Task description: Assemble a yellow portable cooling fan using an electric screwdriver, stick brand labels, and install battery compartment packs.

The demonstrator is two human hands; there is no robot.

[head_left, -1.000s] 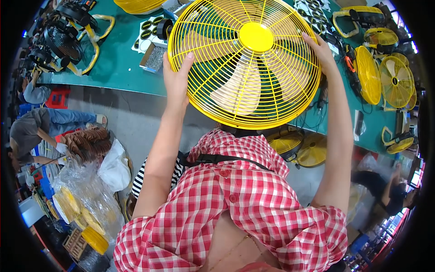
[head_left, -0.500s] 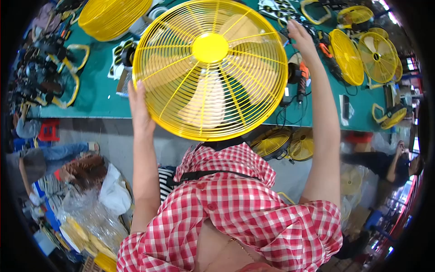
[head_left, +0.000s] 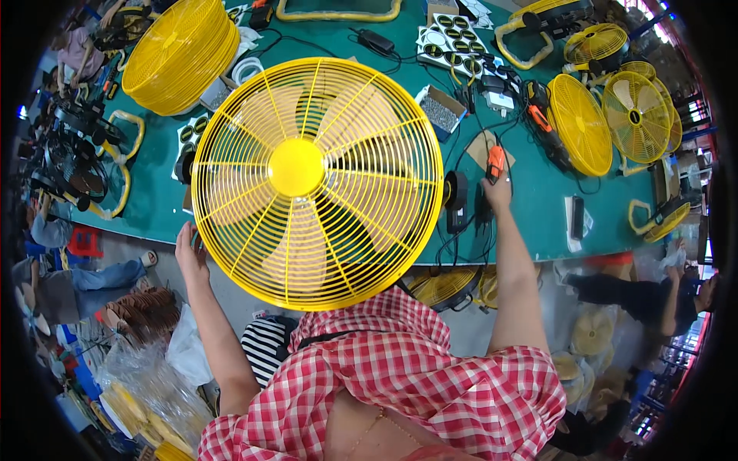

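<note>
A large fan (head_left: 296, 167) with a yellow wire grille and pale blades stands face-up in front of me, overhanging the near table edge. My left hand (head_left: 192, 257) is beside the lower left of its rim, open, fingers raised and apart, holding nothing. To the right of the fan, my right hand (head_left: 497, 194) is closed around an orange-and-black electric screwdriver (head_left: 496, 161) on the table. Part of the tool is hidden by my fingers. Just left of that hand, a black round fan part (head_left: 455, 188) shows by the grille's edge.
The green table (head_left: 530, 223) carries a stack of yellow grilles (head_left: 181, 58) at the far left. Behind the fan are a box of small parts (head_left: 440, 111) and a sheet of round badges (head_left: 452, 42). More yellow fans (head_left: 636, 115) stand at right, with cables (head_left: 461, 246) nearby.
The fan sits lower and further left in view. My left hand has come off its rim. My right hand has moved down from the fan's upper right and taken hold of the electric screwdriver.
</note>
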